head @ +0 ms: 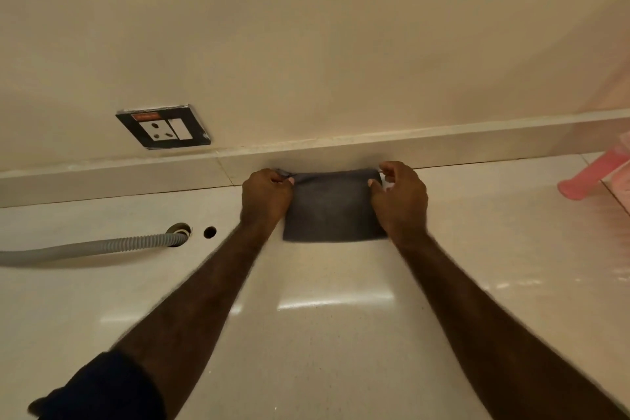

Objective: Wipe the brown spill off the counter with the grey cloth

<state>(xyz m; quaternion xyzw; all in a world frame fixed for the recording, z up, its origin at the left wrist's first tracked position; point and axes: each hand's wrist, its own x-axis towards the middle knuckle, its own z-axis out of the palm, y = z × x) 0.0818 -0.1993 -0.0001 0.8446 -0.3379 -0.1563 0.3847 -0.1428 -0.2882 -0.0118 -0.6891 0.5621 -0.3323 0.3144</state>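
Right now the pale glossy tabletop (334, 334) stretches out under both my arms, and no brown spill shows on any bare part of it, so whatever is left I judge to be hidden under the grey cloth (332, 206), which lies flat and folded at the far edge, close against the low ledge (443, 143) at the wall. It looks soft, light and limp, likely to bunch if pushed from 1 side, so the 2 far corners are the places to hold. My left hand (267, 196) pinches the far left corner, my right hand (399, 196) the far right.
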